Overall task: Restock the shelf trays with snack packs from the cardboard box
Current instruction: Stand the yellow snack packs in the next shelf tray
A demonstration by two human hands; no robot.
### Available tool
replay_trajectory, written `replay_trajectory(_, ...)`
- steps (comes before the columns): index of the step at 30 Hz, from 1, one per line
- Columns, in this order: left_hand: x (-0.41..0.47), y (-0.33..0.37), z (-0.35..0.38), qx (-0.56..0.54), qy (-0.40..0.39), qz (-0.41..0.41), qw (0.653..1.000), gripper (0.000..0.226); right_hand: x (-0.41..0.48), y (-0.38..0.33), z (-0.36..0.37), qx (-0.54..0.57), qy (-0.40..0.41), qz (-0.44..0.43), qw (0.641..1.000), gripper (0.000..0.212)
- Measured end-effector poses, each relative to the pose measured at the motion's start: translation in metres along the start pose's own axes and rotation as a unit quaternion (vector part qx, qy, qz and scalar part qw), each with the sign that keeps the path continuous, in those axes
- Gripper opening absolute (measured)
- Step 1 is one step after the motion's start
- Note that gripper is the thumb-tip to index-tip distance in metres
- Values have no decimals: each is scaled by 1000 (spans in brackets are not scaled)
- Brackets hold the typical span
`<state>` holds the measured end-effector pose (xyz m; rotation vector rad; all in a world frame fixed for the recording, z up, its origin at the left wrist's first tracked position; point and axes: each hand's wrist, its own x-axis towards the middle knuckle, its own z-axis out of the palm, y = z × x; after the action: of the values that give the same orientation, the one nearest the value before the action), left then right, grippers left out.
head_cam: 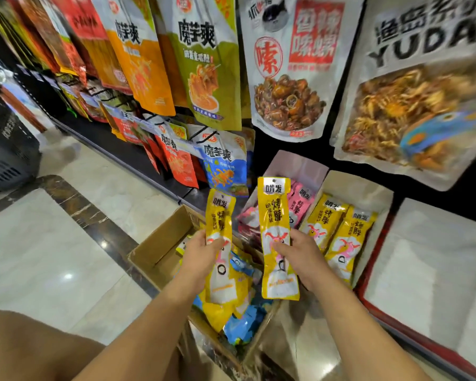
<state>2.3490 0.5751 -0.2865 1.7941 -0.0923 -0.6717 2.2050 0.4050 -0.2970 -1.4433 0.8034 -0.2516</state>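
My left hand (204, 250) grips a long yellow snack pack (220, 215) upright above the open cardboard box (160, 251). My right hand (297, 254) holds a second yellow snack pack (275, 213) upright, a little higher and closer to the shelf trays. The box on the floor holds several yellow and blue packs (242, 323). The middle shelf tray (355, 185) has two yellow packs (338, 232) lying in it. To its left, another tray (294, 163) holds pink packs (300, 204). A white tray with a red rim (434, 259) sits at the right.
Large hanging snack bags (291, 64) fill the rack above the trays, more on pegs to the left. A black plastic basket (6, 149) stands at far left on the glossy tiled floor (66, 243). My knee (25, 350) shows at lower left.
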Motion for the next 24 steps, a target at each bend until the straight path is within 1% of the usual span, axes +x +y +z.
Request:
replay_trajectory(1,-4,5,5,-6,-25,11,1000,21,-2,0,-7,19,10,3,1000,10)
replay_trajectory(3,-9,12,19,-17,-67,29,997,18,-8,0,-22,54,28,12,998,10)
replay_trajectory(7,-11,14,53,-44,-116,12,992,16,-17,8,-60,99,80,35,991,12)
replay_trajectory(9,-10,12,73,-33,-128,10,991,13,-20,13,-81,120,109,43,986,8)
replay_trajectory(12,-4,10,104,0,-143,36,989,30,-25,19,-110,167,144,67,973,14)
replay_trajectory(13,-1,9,116,6,-151,41,988,32,-27,21,-119,180,156,72,969,15)
replay_trajectory(15,1,12,142,-3,-169,33,985,26,-28,25,-136,198,187,73,960,16)
replay_trajectory(18,11,6,179,-2,-210,30,977,33,-30,30,-155,222,218,67,948,16)
replay_trajectory(19,15,4,190,4,-224,24,974,32,-29,32,-160,225,223,66,946,16)
replay_trajectory(20,19,2,201,18,-231,23,973,25,-30,33,-164,229,227,64,944,16)
replay_trajectory(22,24,-2,221,47,-222,30,973,14,-30,38,-172,237,233,61,941,15)
replay_trajectory(24,30,-8,240,73,-219,52,972,13,-29,42,-179,242,239,61,938,17)
